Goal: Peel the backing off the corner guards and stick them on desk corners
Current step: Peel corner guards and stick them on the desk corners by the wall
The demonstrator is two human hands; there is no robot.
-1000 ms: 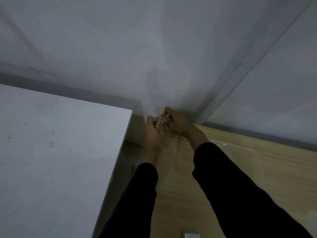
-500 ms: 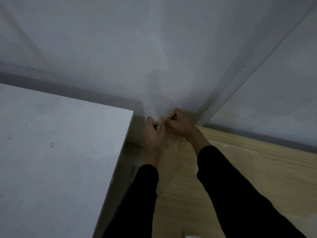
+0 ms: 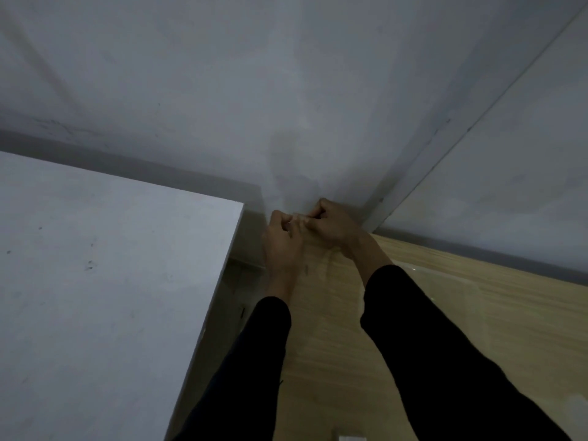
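**A:** Where are the hands?

**B:** They're together near the middle of the view, at the far left corner of the wooden desk, close against the grey wall. The left hand sits at 9 o'clock of the right hand, and their fingers are touching.

**A:** Open or closed?

**B:** Both are curled. Their fingertips meet on a small pale piece, the corner guard, and pinch it from either side. The fingers hide most of it, so I can't tell whether the backing is on or off.

**A:** Is it on the desk corner?

**B:** It's right at that corner, at the 12 o'clock end of the wooden top. I can't tell whether it touches the wood.

**A:** What else is there?

**B:** A white desk fills the 8 o'clock side, with a dark gap between it and the wooden one. Black sleeves run in from 6 o'clock. A clear sheet lies on the wood at 3 o'clock of the right forearm. A small white object is cut off by the bottom edge at 6 o'clock.
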